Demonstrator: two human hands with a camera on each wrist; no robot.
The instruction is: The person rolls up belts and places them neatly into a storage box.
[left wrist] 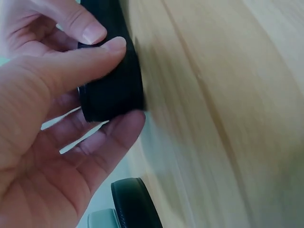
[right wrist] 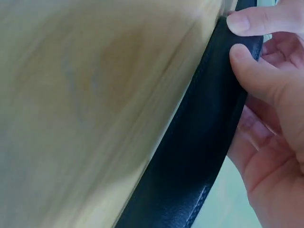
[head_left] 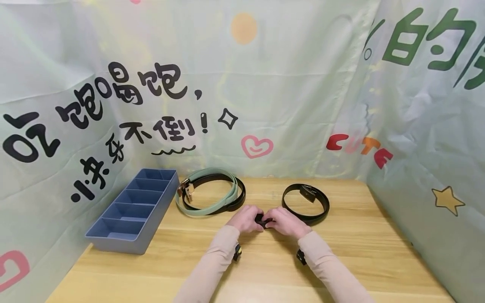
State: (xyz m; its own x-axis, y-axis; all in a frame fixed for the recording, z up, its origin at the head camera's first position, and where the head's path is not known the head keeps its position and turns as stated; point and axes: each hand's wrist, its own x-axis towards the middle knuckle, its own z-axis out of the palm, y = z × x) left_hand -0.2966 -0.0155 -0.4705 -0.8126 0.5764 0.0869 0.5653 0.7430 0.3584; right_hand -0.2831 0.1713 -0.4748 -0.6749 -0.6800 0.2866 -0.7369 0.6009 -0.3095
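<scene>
Left grip point(head_left: 246, 218), right grip point(head_left: 286, 221) pinching black belt point(right wrist: 202, 123); long axis seemingly running left-right.

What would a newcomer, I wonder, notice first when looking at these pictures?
Probably the big black lettering on the pale backdrop, left of centre. The eye may then drop to the middle of the table, where the left hand and right hand hold a black strap. The blue divided tray, at the table's left, also stands out.

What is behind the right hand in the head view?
A coiled black belt lies behind it, on the wooden tabletop. The right hand hides part of the black strap it pinches; what else it covers cannot be seen.
</scene>
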